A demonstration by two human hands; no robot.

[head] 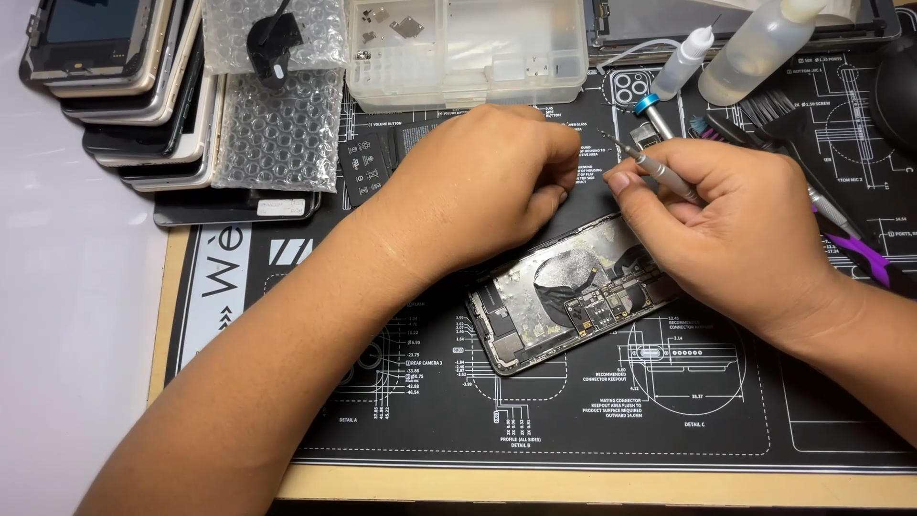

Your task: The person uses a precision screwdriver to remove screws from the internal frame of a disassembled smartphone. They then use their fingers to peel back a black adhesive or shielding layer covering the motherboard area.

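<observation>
Head view, taken from left to right: a stack of phone housings (119, 91) sits at the far left edge, partly off the black repair mat (592, 420), with sheets of bubble wrap (277, 124) beside it and a clear plastic parts box (465, 48) behind the hands. The left hand (478, 186) is curled into a loose fist, fingertips pinched together at the upper end of the opened phone (573, 291); whether anything is caught between those fingertips cannot be told, as the knuckles hide it. The opened phone lies tilted on the mat between the two hands, its inner boards, shields and dark flex cables exposed. The right hand (721, 229) is closed around a slim metal precision screwdriver (642, 162), thumb and fingers clamped on its shaft, the tip pointing up and left toward the left hand's fingertips. Farther right stand a blue-capped driver (653, 110), two squeeze bottles (735, 48), a black brush (774, 119) and purple-handled pliers (864, 253).

Judging from this, the likeliest mishap is a slip: the driver's tip is very near the left fingertips, and a jolt could jab them or scrape the bare boards below. Any tiny screw lifted here could also drop into the phone's open cavity or roll onto the mat's busy print and be lost. The phone is unclamped, so sideways pressure might skid it.
</observation>
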